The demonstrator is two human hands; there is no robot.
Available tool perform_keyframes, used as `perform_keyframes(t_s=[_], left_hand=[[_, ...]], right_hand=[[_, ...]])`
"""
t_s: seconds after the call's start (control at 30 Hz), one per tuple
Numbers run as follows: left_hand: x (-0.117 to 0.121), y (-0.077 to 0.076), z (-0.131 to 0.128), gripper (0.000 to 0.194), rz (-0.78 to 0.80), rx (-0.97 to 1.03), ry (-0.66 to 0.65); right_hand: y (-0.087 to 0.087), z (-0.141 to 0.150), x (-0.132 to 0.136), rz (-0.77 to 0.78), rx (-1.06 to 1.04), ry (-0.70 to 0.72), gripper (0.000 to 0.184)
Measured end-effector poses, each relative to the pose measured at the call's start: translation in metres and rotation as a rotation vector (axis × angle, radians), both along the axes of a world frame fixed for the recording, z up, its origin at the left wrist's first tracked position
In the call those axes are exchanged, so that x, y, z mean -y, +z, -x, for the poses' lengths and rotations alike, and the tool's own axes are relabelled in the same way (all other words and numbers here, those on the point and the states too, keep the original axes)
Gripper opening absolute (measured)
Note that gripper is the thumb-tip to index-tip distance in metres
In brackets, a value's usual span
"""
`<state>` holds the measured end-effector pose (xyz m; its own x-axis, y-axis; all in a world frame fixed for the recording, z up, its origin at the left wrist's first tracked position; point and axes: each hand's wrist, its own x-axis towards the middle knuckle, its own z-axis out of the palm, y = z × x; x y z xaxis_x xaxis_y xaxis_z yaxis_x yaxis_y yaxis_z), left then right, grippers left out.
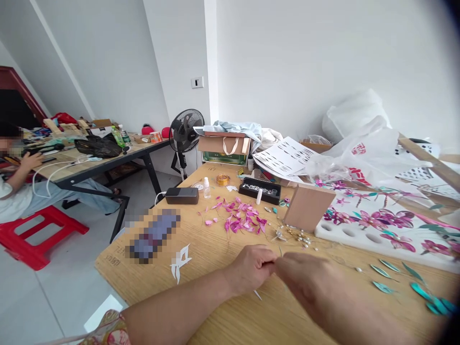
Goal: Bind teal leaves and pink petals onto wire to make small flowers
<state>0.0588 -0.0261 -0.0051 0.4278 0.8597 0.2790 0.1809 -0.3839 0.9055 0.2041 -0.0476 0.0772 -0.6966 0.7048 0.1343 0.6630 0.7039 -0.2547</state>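
Over the front of the wooden table (223, 306), my left hand (251, 269) is closed, thumb and fingers pressed together. My right hand (305, 278) meets it fingertip to fingertip, also closed and slightly blurred. A thin greenish tip (281, 251) pokes up where the hands meet; the rest of it is hidden. Below my left hand lies a narrow white sliver (258, 295). Beyond the hands are pink petals (240, 218) on fine stems, and pearl beads with gold pieces (302, 235). Teal leaves (383, 286) lie to the right.
A wooden block (309, 208) stands beside a white foam board (381, 244) bearing purple flowers. Further back are a black tray (259, 190), a small bottle (206, 188) and a black power bank (182, 195). White paper cutouts (180, 262) lie left. Another person sits at the far-left table.
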Motion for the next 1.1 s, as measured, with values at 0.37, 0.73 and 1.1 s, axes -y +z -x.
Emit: perform_keyframes(t_s=[0.37,0.73,1.1], left_hand=[[0.002,0.009,0.002,0.026,0.401,0.588,0.004],[-0.011,-0.003,0.003,0.017,-0.060,0.052,0.278],[0.010,0.011,-0.001,0.025,0.351,0.510,-0.244]], right_hand=[[-0.068,-0.037,-0.040,0.412,-0.455,-0.267,0.029],[-0.039,0.007,0.025,-0.147,0.015,-0.018,0.021],[-0.047,-0.040,-0.040,0.291,-0.484,-0.265,0.030]])
